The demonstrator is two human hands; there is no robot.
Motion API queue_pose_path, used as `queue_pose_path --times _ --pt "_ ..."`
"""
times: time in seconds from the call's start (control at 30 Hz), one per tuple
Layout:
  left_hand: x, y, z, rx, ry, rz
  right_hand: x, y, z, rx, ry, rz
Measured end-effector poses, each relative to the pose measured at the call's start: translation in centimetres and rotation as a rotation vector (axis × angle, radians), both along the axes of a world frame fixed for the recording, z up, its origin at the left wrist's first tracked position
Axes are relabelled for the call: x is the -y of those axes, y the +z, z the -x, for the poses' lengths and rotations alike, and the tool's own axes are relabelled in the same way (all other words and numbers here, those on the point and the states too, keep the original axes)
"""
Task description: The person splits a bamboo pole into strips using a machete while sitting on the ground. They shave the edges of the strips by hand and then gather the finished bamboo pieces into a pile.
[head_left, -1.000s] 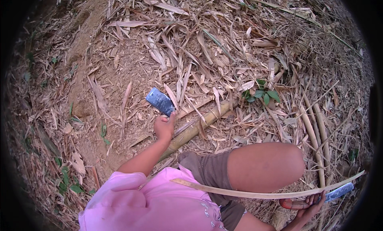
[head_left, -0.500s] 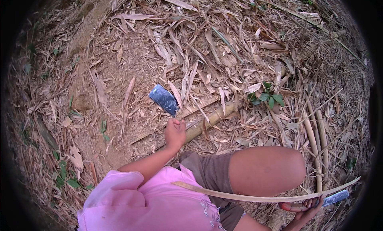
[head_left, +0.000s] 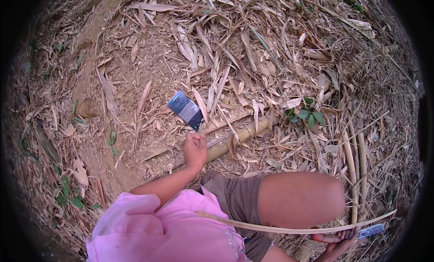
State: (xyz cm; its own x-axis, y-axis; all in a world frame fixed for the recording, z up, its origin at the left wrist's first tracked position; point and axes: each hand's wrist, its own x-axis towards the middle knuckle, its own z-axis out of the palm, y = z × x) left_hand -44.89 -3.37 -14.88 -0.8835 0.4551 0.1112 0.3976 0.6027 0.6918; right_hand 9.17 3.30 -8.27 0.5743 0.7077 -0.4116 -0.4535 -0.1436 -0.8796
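Observation:
My left hand (head_left: 195,149) is closed, fingers curled, just short of the near end of a dark smartphone (head_left: 186,110). The phone lies face up on the leaf litter, apart from the hand, its screen showing a paler band. Beneath and beside this hand runs a bamboo pole (head_left: 244,136). At the lower right, my right hand (head_left: 344,239) is wrapped round a knife with a reddish handle end (head_left: 322,238) and a broad pale-blue-looking blade (head_left: 370,231). A long, bowed bamboo strip (head_left: 280,229) reaches from my lap to this hand; whether the fingers also grip it is unclear.
Dry bamboo leaves (head_left: 199,54) and shavings cover the ground. Several thin bamboo pieces (head_left: 351,171) lie to the right of my bent knee (head_left: 316,198). A small green plant (head_left: 309,115) grows beyond the pole's far end, with more green leaves (head_left: 68,196) at the left.
The phone's screen now shows a pale band where it looked mostly dark and reflective. My left hand has drawn back slightly; the right hand, knife and strip have shifted a little left and down.

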Motion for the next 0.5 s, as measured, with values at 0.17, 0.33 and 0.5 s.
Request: queue_pose_path --times 0.17,0.33,0.5 --pt "0.4 0.3 -0.1 0.0 0.001 -0.013 -0.8 0.3 1.9 -0.016 -0.002 0.025" --pt "-0.1 0.0 0.2 0.0 0.008 -0.04 -0.4 -0.2 0.8 -0.077 0.041 -0.042" --pt "-0.4 0.3 0.3 -0.033 0.065 -0.072 -0.7 -0.4 1.0 -0.003 -0.021 0.007"
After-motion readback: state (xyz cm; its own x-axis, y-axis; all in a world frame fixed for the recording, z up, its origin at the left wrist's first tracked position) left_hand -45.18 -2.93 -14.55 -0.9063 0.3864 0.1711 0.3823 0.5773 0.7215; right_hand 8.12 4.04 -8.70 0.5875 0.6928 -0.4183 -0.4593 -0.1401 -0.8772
